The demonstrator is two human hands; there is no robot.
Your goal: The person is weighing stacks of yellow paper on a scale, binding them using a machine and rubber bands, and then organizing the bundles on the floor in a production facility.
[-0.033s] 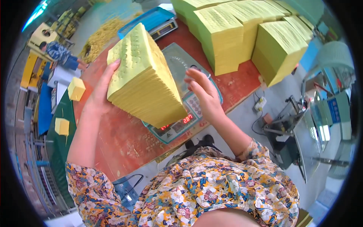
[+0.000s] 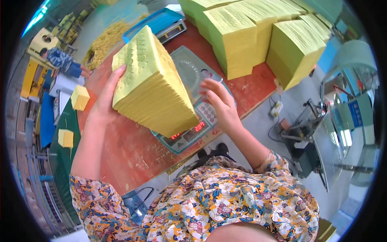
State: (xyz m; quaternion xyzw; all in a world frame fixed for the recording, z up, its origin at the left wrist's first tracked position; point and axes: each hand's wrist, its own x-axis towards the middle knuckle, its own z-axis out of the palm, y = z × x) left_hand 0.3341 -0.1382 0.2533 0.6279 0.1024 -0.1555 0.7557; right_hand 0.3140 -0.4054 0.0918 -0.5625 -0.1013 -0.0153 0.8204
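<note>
A thick stack of yellow paper (image 2: 157, 92) with rows of punched marks on its top sheet stands tilted in front of me. My left hand (image 2: 105, 97) grips its left side, thumb on the top sheet and the other fingers hidden behind. Below the stack is a digital scale (image 2: 189, 72) with a clear plate and lit red digits; whether the stack rests on it I cannot tell. My right hand (image 2: 221, 105) hovers over the scale's right side, fingers apart and slightly bent, holding nothing and a little away from the stack.
Tall yellow paper stacks (image 2: 238, 48) fill the far right of the red table (image 2: 133, 161). Behind the scale sits another scale with a blue tray (image 2: 157, 24). Two small yellow blocks (image 2: 65, 138) lie on a green surface at left. Another person (image 2: 62, 60) works at far left.
My right hand has shifted slightly right and toward me, away from the stack. The left hand keeps its grip, and the whole view has moved a little.
</note>
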